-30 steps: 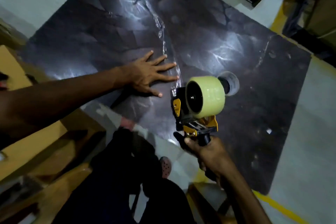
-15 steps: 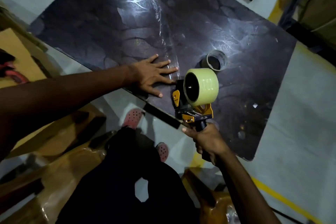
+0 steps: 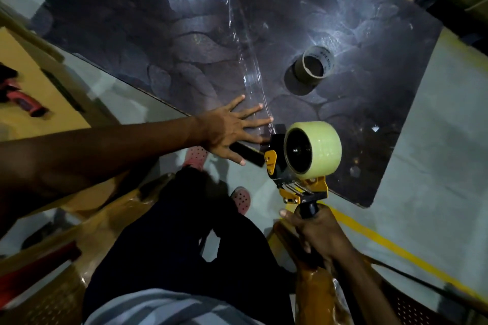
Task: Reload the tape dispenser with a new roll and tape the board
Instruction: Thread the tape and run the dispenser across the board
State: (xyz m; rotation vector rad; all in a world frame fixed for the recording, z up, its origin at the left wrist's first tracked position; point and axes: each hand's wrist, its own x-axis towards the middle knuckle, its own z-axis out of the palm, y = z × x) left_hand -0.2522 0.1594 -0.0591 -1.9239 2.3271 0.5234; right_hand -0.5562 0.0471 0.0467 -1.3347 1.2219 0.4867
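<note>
A large dark board [image 3: 158,21] lies flat on the floor. A strip of clear tape [image 3: 249,68] runs down its middle toward the near edge. My left hand [image 3: 229,130] lies flat on the board beside the strip's near end, fingers spread. My right hand [image 3: 315,233] grips the black handle of a yellow and black tape dispenser [image 3: 295,182]. A full pale roll [image 3: 315,150] sits in the dispenser, whose front is at the board's near edge. An empty cardboard tape core [image 3: 315,66] stands on the board to the right of the strip.
My dark-trousered legs [image 3: 184,232] and pink perforated shoes [image 3: 195,157] are below the board's edge. Brown plastic chairs [image 3: 87,219] flank me. A red tool [image 3: 23,100] lies on a tan surface at left. A yellow floor line [image 3: 396,245] runs at right.
The dispenser has been drawn back along the strip to the board's near edge, and my left hand has slid back with it. The view has tilted, so the empty core shows in full.
</note>
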